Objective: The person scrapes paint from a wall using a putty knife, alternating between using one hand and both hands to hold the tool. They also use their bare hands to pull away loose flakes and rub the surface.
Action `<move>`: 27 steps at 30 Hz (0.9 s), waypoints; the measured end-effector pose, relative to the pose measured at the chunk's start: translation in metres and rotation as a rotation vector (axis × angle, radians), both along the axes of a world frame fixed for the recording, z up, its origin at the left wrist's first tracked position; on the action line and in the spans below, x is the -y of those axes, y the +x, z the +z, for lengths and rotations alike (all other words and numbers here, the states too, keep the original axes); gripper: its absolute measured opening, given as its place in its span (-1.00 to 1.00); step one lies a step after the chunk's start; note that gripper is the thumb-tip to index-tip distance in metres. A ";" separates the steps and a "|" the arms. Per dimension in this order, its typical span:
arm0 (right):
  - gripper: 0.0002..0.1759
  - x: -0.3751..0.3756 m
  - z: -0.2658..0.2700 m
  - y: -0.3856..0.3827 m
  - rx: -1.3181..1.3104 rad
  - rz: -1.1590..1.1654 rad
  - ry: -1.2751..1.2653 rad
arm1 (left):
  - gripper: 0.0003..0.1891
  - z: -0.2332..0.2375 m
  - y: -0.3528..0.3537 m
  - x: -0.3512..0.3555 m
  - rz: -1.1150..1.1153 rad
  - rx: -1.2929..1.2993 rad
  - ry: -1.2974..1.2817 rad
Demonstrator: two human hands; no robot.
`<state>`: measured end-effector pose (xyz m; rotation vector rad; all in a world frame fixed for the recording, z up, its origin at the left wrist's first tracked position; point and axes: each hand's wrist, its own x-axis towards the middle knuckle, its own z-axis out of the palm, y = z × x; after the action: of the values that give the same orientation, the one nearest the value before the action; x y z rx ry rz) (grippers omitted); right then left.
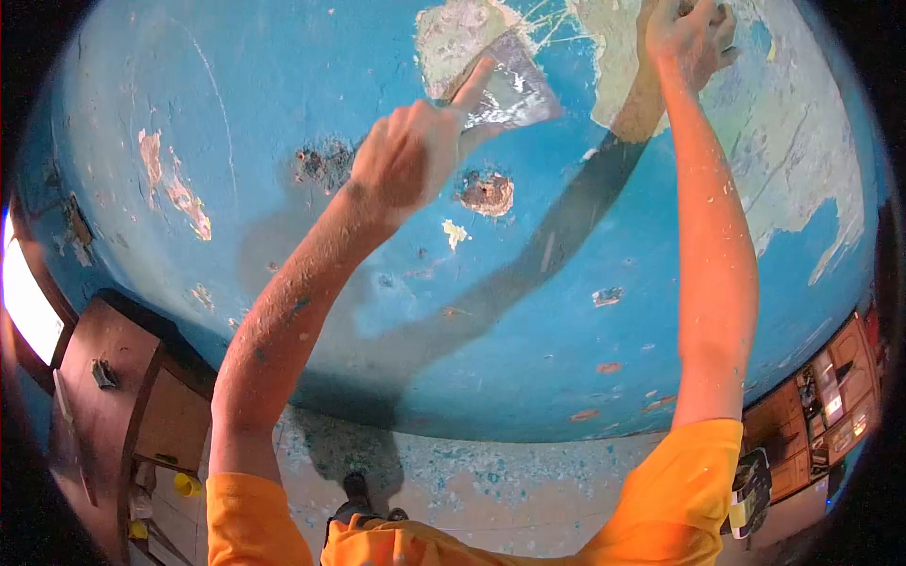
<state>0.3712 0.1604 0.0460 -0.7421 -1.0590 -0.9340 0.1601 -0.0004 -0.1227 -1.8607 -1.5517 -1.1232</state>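
Note:
My left hand is closed round the handle of a wide putty knife, its index finger stretched along the shiny metal blade. The blade lies against the blue painted wall, at the lower edge of a bare pale patch. Up at the top right, my right hand is against or close to a larger bare patch. Its fingers are curled, and whatever may be in them is hidden. Pale dust and paint specks cover both forearms.
Two dark holes, one a broken pit, mark the wall below the blade. Blue paint flakes litter the floor. At the left stands a brown wooden piece of furniture; at the right, a wooden cabinet.

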 end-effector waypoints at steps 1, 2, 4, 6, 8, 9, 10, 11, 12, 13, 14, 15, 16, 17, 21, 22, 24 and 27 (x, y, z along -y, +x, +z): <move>-0.40 0.003 0.001 -0.002 -0.014 0.003 -0.024 | -0.32 0.004 -0.001 -0.002 -0.003 -0.003 0.001; -0.42 0.005 0.000 -0.004 -0.029 0.007 -0.052 | -0.32 0.009 -0.002 -0.001 -0.007 -0.006 -0.002; -0.43 -0.001 0.000 -0.003 -0.024 0.005 -0.029 | -0.30 0.021 -0.001 -0.003 0.030 -0.044 0.026; -0.44 -0.003 0.002 -0.004 -0.023 0.006 0.014 | -0.28 0.031 0.003 -0.009 0.070 -0.087 0.074; -0.45 -0.003 0.000 -0.005 -0.039 0.001 0.018 | -0.27 0.027 0.012 -0.017 -0.076 0.056 0.125; -0.45 0.000 -0.004 -0.004 -0.030 -0.009 0.008 | -0.27 0.013 0.015 -0.013 -0.085 0.067 0.116; -0.46 0.003 -0.003 -0.005 -0.034 0.002 -0.001 | -0.27 -0.003 0.019 -0.005 -0.084 0.088 0.038; -0.46 0.005 -0.002 -0.005 -0.036 0.018 -0.013 | -0.28 -0.013 0.021 0.000 -0.080 0.112 -0.042; -0.46 0.003 0.000 -0.005 -0.034 0.020 -0.006 | -0.28 -0.011 0.019 0.001 -0.079 0.114 -0.035; -0.47 -0.001 0.001 -0.006 -0.047 0.009 0.033 | -0.28 -0.007 0.016 0.000 -0.096 0.132 -0.080; -0.49 -0.003 0.001 -0.006 -0.064 -0.005 0.065 | -0.27 -0.004 0.013 0.001 -0.116 0.148 -0.132; -0.49 -0.003 0.002 -0.005 -0.066 -0.003 0.066 | -0.27 0.000 0.009 0.002 -0.114 0.146 -0.131; -0.49 -0.003 0.000 -0.003 -0.038 -0.007 0.057 | -0.27 0.003 0.006 0.006 -0.085 0.101 -0.134; -0.50 -0.003 -0.001 -0.001 -0.011 -0.009 0.051 | -0.27 0.004 0.002 0.009 -0.055 0.056 -0.135; -0.51 -0.006 -0.002 -0.002 -0.007 0.004 0.036 | -0.25 -0.025 0.014 0.003 -0.110 0.181 -0.143; -0.51 -0.005 -0.003 -0.003 -0.014 0.003 0.042 | -0.25 -0.036 0.018 -0.001 -0.127 0.194 -0.116; -0.51 0.000 0.002 -0.008 -0.032 0.005 0.067 | -0.25 -0.022 0.019 -0.011 -0.142 0.195 -0.072; -0.52 0.003 -0.003 -0.005 -0.045 -0.021 0.076 | -0.30 0.013 0.029 -0.025 -0.331 0.230 0.171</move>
<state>0.3657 0.1576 0.0431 -0.7091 -0.9722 -0.9662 0.1891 0.0241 -0.1101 -1.9713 -1.2391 -1.6141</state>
